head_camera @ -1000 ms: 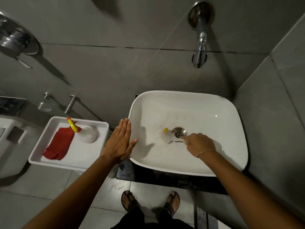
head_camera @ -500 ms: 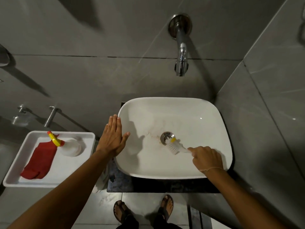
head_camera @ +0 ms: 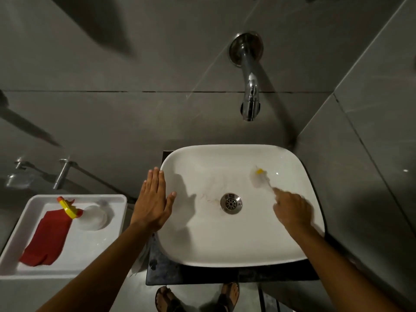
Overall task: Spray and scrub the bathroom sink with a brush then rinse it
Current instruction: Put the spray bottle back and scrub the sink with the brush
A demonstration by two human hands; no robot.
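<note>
Head view: white sink (head_camera: pixel 225 251) straight below, drain (head_camera: pixel 231 203) at the basin's middle, chrome tap (head_camera: pixel 250 102) on the wall above the sink. Right hand (head_camera: pixel 292 210) inside the basin just right of the drain, fingers curled shut round the handle of the brush (head_camera: pixel 261 180), whose blurred bristle head with a yellow tip lies up and right of the drain. Left hand (head_camera: pixel 153 203) spread flat and empty on the sink's left rim; left of the sink, white tray (head_camera: pixel 13 242) holding spray bottle (head_camera: pixel 90 216) and red cloth (head_camera: pixel 46 238).
</note>
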